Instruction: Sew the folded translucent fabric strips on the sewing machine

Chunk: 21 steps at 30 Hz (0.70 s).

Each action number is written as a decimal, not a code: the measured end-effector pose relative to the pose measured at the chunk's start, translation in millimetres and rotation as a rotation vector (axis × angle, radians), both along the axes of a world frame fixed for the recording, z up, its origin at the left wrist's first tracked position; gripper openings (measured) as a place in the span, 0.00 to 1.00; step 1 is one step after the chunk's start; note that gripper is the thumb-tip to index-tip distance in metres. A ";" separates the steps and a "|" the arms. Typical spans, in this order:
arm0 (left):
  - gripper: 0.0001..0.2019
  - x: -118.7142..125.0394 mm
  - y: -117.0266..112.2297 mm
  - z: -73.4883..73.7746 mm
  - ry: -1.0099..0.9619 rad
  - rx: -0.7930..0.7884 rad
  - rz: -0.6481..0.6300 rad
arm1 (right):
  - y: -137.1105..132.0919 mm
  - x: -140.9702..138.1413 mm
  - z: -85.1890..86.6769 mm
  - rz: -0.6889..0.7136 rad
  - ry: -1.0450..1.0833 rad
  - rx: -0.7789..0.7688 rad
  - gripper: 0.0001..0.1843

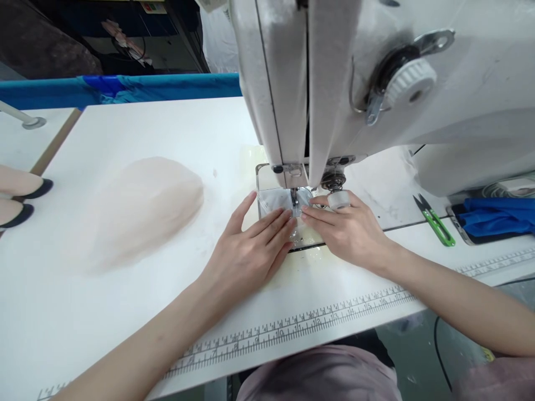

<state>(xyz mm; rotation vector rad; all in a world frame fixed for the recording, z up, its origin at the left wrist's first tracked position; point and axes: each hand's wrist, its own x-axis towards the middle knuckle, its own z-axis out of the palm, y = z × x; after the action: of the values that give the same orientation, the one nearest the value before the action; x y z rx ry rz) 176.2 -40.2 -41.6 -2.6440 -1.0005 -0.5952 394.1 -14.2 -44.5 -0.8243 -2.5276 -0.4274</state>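
My left hand (254, 245) lies with its fingers stretched out on the sewing machine's needle plate (307, 239), just left of the presser foot (295, 197). Under its fingertips is a thin, whitish see-through piece of fabric (273, 199), which reaches the foot. On the other side, my right hand (349, 225) rests with extended fingers close to the foot, its fingertips touching the fabric's right part. Its thumb is partly hidden. The sewing machine (284, 83) stands over both hands. A sheer beige fabric piece (154, 206) lies on the table to the left.
Green thread snips (437, 223) lie at right beside a phone (463, 228) under blue cloth (497, 214). A printed ruler (292, 328) follows the table's front edge. Two pale, dark-tipped shapes (19, 186) enter at far left. Blue fabric (175, 86) lines the back edge.
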 end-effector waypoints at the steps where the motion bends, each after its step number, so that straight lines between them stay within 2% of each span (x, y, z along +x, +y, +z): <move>1: 0.15 -0.1 0.2 0.4 -0.003 -0.011 -0.002 | 0.2 -0.2 -0.1 -0.005 -0.003 0.007 0.16; 11: 0.15 0.5 5.9 0.1 -0.038 -0.057 -0.013 | 5.4 -1.3 -4.3 -0.022 0.014 0.022 0.15; 21: 0.15 2.4 10.1 -2.1 -0.050 -0.089 0.057 | 7.5 -1.2 -4.4 -0.055 -0.040 -0.019 0.16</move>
<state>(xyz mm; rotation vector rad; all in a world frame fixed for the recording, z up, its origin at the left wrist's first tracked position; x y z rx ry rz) 178.6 -30.1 -43.8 -2.6792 -1.1382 -0.6212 392.9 -6.6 -48.9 -0.9033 -2.5545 -0.4422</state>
